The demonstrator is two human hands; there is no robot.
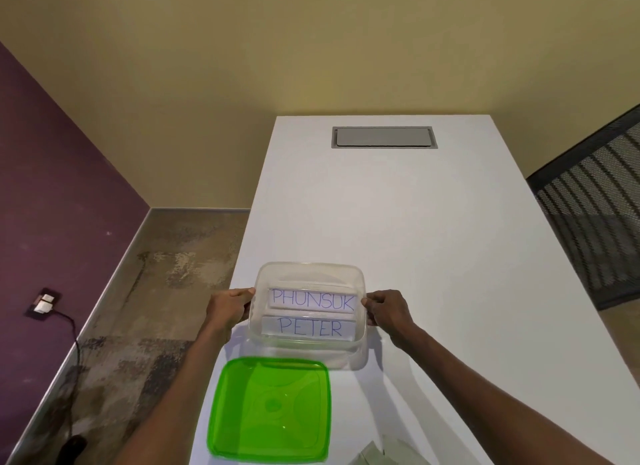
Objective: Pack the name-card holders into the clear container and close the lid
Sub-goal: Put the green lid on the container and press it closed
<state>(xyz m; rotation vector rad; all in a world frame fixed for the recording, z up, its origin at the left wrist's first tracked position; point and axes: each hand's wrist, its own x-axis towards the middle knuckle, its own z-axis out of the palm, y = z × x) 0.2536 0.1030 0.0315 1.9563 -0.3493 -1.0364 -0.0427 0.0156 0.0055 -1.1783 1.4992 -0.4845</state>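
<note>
The clear container [309, 272] stands on the white table and holds two name-card holders: one reading PHUNSUK [312, 301] at the back, one reading PETER [309, 327] in front of it. My left hand [228, 308] grips the container's left rim. On the opposite rim, my right hand [389, 308] holds on in the same way. The green translucent lid [272, 409] lies flat on the table just in front of the container, apart from it.
The white table [415, 239] stretches away, with a grey recessed cable hatch [384, 137] at its far end. Its left edge runs close to the container. A grey-green folded item [381, 454] lies at the bottom edge. A black mesh panel [595, 229] stands at the right.
</note>
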